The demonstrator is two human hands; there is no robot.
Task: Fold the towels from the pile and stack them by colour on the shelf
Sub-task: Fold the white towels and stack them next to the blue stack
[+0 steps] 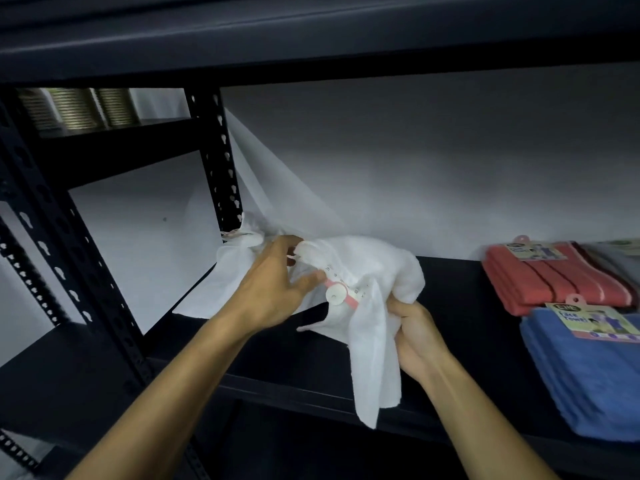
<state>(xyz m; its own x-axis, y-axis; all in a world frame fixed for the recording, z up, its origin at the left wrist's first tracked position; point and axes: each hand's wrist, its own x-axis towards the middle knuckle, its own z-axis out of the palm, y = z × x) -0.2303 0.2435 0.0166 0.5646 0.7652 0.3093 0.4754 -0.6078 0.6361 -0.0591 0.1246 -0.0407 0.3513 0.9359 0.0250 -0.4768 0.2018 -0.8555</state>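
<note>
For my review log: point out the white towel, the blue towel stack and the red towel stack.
white towel (377, 261), head view, bunched upper part.
blue towel stack (588, 375), head view, top face.
red towel stack (550, 278), head view, top face.

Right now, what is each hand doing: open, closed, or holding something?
Left hand: grips the white towel, thumb near its pink tag.
Right hand: fingers curled, gripping the same white towel's lower edge.

White towel (367, 268), coral towels (550, 282), blue towels (588, 379)
</note>
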